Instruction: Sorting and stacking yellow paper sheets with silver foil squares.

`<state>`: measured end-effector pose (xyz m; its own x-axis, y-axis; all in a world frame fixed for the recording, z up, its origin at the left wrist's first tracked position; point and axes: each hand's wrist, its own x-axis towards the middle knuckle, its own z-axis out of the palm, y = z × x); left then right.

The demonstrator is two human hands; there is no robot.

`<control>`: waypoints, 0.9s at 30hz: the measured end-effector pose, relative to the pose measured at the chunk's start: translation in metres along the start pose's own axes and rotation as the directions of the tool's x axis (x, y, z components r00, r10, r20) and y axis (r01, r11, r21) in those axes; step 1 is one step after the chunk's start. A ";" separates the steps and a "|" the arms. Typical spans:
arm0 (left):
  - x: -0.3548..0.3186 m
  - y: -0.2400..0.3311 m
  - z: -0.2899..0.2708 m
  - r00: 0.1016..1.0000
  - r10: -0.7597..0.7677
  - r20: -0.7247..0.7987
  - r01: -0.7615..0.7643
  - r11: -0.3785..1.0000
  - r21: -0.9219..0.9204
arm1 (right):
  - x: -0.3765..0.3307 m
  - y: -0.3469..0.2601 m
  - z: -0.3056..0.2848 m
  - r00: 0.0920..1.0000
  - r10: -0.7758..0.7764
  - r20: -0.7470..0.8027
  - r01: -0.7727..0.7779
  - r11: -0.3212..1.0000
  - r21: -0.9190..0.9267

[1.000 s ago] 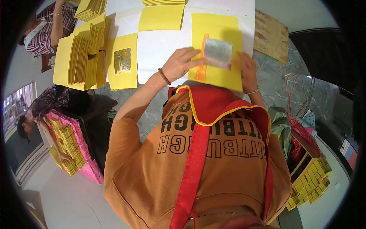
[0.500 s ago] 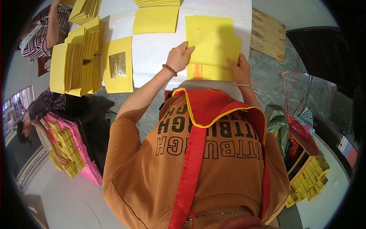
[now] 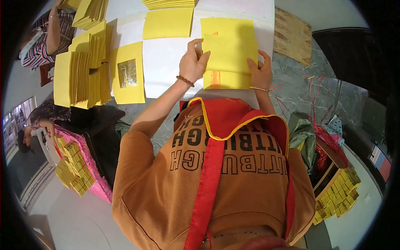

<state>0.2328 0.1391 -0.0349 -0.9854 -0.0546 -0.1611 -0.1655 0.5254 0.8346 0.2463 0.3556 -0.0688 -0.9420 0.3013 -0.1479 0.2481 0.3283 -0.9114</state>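
A plain yellow paper sheet [image 3: 231, 54] lies over another yellow sheet [image 3: 227, 25] on the white table, leaving the lower one's top strip and its orange-marked bottom strip exposed. My left hand [image 3: 193, 64], with a beaded bracelet, holds the upper sheet's left edge, index finger near its top corner and thumb lower down. At the right edge is my right hand [image 3: 261, 75], its thumb on the paper and its other fingers curled beside the edge. The fingers' undersides are hidden.
Left on the table [image 3: 164, 54] are a yellow piece with a shiny foil patch [image 3: 127, 73] and upright yellow stacks [image 3: 79, 79]. Another yellow piece [image 3: 168, 23] lies farther back. Co-workers sit at left, one by a pink-covered table [image 3: 98, 175]. A wooden board [image 3: 292, 35] is at right.
The upper sheet has shifted left, so its right edge sits closer to the lower sheet's. My left fingers have spread along its left edge, and my right hand has moved slightly inward.
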 end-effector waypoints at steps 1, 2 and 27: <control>0.000 0.000 -0.001 1.000 0.000 0.000 0.000 1.000 0.000 | -0.001 -0.003 -0.001 1.000 -0.006 0.003 0.006 0.999 -0.033; 0.000 0.000 -0.001 0.931 0.364 -0.042 -0.339 0.900 0.273 | -0.001 -0.004 -0.001 1.000 -0.011 0.006 0.011 0.998 -0.066; -0.017 -0.003 0.028 0.635 0.633 0.442 -0.735 0.321 0.597 | -0.023 0.034 -0.002 0.903 -0.422 -0.083 0.415 0.905 -0.090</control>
<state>0.2511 0.1626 -0.0495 -0.7136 0.6734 0.1931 0.6948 0.7156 0.0720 0.2774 0.3618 -0.0956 -0.9362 0.2081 0.2831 -0.1460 0.5025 -0.8522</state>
